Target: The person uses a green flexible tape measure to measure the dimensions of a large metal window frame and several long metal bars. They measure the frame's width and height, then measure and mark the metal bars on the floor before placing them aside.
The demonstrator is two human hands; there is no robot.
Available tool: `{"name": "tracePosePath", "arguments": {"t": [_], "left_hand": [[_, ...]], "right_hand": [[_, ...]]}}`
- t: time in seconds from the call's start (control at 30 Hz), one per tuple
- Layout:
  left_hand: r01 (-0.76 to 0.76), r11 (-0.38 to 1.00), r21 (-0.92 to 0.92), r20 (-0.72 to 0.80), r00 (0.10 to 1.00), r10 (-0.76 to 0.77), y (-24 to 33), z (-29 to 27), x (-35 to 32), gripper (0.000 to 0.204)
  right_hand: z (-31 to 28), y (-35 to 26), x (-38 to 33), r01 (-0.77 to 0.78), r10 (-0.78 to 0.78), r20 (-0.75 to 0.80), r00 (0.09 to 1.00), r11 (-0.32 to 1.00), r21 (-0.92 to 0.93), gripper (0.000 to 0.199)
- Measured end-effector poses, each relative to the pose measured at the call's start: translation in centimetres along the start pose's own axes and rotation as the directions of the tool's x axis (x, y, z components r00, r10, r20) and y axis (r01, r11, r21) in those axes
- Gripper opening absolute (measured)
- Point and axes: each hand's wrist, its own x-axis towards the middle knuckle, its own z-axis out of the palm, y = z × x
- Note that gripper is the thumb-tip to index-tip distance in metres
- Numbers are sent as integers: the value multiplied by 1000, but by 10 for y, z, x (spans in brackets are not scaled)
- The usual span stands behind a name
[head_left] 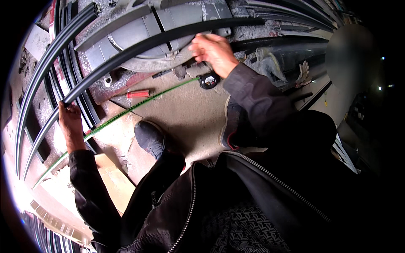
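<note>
A long dark profile strip (126,54) spans the work area, appearing curved in this wide picture. My left hand (71,122) is closed round it toward its left part. My right hand (214,51) is at the strip's lower edge toward its right end, fingers curled; whether they touch the strip or hold anything small is hidden. Beneath the strip lies a grey metal saw table (139,36) with a round, graduated turntable. Below my right hand, a black tape measure (209,80) rests on the floor, its green blade (139,104) drawn out far to the left.
A red-handled tool (138,94) lies near the blade. More dark profiles (55,50) run along the left, and several are stacked at the far right (291,14). A glove (303,74) and clear plastic wrap (270,65) sit to the right. Cardboard (110,179) lies by my left forearm.
</note>
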Motion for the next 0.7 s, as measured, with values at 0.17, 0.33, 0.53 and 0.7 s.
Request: {"name": "tracePosePath", "arguments": {"t": [0.17, 0.33, 0.53, 0.7], "left_hand": [[40, 998, -42, 25, 999, -39, -2, -4, 6, 19], [109, 990, -86, 115, 988, -99, 3, -14, 4, 20], [134, 985, -108, 94, 988, -124, 6, -17, -3, 21], [138, 986, -88, 33, 990, -136, 5, -21, -3, 20]], "right_hand": [[-62, 49, -27, 334, -437, 9, 900, 674, -659, 20], [-58, 70, -66, 357, -253, 314, 915, 149, -922, 55], [-61, 98, -55, 460, -200, 451, 870, -4, -888, 61], [-64, 92, -50, 568, -170, 558, 813, 16, -823, 61]]}}
